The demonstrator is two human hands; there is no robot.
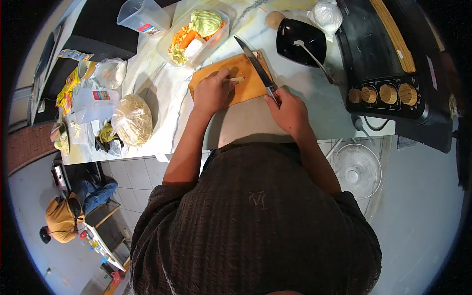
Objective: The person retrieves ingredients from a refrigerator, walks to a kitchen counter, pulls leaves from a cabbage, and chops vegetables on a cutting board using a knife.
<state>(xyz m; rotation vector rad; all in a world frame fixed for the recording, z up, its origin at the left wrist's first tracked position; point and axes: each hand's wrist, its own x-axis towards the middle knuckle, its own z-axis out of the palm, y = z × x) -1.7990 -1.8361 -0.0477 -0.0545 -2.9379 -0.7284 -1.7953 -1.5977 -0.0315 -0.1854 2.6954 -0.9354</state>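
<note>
A wooden cutting board point(242, 94) lies on the marble counter in front of me. My left hand point(214, 92) is over its left part, fingers closed round a small pale piece point(236, 79) that pokes out to the right. My right hand point(289, 111) grips the dark handle of a long knife point(255, 63). The knife slants across the right side of the board, its tip pointing away from me. A small pale bit point(256, 54) lies near the board's far right corner. Beyond the board stands a plastic tub point(220, 39) with cabbage, carrot and shredded vegetables.
A black bowl point(290, 34) with a spoon, a white plastic bag point(327, 17) and a stove point(383, 73) are at the right. Clear jugs point(142, 17) and a bag of noodle-like strands point(132, 120) stand left. Another person point(66, 216) sits at lower left.
</note>
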